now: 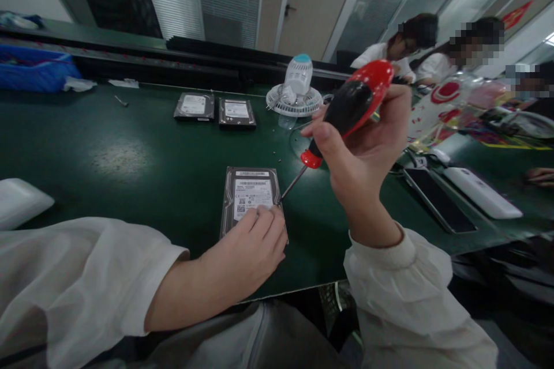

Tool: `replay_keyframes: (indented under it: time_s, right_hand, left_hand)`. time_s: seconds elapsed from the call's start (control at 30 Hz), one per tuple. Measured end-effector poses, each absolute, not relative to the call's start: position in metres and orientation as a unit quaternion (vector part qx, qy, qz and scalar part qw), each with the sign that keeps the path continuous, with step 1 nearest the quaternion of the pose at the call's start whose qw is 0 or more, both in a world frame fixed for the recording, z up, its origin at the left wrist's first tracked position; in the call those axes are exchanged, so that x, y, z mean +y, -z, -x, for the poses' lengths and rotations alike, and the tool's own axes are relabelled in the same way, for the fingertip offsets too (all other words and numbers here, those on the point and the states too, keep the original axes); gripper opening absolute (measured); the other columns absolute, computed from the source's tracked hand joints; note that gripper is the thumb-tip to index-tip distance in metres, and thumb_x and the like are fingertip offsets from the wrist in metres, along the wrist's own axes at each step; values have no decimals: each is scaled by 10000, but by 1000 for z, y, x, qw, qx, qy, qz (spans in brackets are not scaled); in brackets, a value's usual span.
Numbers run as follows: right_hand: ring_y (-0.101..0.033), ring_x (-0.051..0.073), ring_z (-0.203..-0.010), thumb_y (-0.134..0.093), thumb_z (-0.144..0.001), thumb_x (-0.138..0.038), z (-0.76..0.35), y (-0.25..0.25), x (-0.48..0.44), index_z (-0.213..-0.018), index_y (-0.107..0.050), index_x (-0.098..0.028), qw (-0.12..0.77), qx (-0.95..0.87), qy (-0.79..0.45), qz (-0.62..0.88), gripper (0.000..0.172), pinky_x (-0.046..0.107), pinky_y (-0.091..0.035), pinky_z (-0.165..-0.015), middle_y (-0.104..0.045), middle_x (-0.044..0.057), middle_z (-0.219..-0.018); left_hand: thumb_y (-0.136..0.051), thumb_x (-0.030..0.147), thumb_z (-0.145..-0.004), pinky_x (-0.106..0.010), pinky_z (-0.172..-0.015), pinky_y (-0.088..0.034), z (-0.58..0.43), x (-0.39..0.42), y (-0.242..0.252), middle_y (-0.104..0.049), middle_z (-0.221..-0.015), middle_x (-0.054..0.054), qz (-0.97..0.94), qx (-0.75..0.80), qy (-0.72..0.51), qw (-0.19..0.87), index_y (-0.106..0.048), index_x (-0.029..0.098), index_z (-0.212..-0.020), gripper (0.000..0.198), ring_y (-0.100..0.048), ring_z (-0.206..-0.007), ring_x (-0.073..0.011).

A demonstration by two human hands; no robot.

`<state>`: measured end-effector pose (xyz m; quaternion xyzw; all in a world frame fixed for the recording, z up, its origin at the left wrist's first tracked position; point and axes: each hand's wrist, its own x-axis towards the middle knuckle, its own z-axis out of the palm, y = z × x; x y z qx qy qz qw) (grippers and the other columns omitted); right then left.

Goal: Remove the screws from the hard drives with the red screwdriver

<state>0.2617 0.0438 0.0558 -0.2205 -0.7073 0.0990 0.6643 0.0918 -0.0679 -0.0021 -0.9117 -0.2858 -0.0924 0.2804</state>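
A hard drive [253, 189] with a white label lies flat on the green table in front of me. My left hand [255, 248] rests over its near right part, fingers bent and pressed together at the drive's right edge; the fingertips are partly hidden. In my right hand [367, 153] is a screwdriver [350, 104] with a thick red and black handle, held at a slant. Its thin shaft runs down to the left, and the tip meets the drive's right edge close to my left fingers. Whether a screw sits under the tip is too small to tell.
Two more hard drives [194, 106] lie further back, beside a small white fan [294, 92]. Tiny screws [279, 160] are scattered behind the drive. A phone [439, 199] and a white power bank [482, 191] lie right. A blue bin [34, 72] stands far left. Co-workers [393, 49] sit across.
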Motion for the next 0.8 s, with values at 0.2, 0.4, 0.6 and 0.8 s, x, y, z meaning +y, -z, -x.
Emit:
replay_keyframes:
  time_s: [0.2,0.4,0.6,0.8]
  right_hand:
    - [-725,175,-1000,-620,-905,-488,-263,-58,44,-1187,-464,-325,617,-744,-196,168,361,442,-562,-1028,-643,-13,-1089]
    - [-724,167,-994,-626,-911,-448,-261,-59,39,-1178,-475,-323,609,-744,-209,177,332,401,-584,-975,-679,-21,-1010]
    - [-665,115,-736,-778,-788,-428,-259,-59,42,-1032,-476,-306,666,-702,-174,181,407,311,-574,-703,-583,-31,-928]
    - [-706,197,-1146,-588,-932,-487,-260,-59,44,-1179,-478,-318,596,-759,-215,152,320,442,-546,-1067,-696,-13,-1069]
  left_hand:
    - [-469,327,-996,-407,-845,-451,-93,-67,2,-727,-1175,-202,910,-287,91,284,-696,29,-1188,421,-659,-988,-306]
    - [-466,319,-999,-396,-832,-452,-93,-66,2,-718,-1191,-206,911,-291,78,283,-682,29,-1209,418,-655,-991,-295]
    - [-464,323,-1000,-404,-841,-452,-92,-67,2,-715,-1198,-210,910,-287,85,285,-682,22,-1206,424,-653,-997,-306]
    - [-475,317,-996,-396,-828,-455,-92,-67,1,-721,-1182,-198,913,-287,84,277,-693,35,-1181,401,-657,-986,-297]
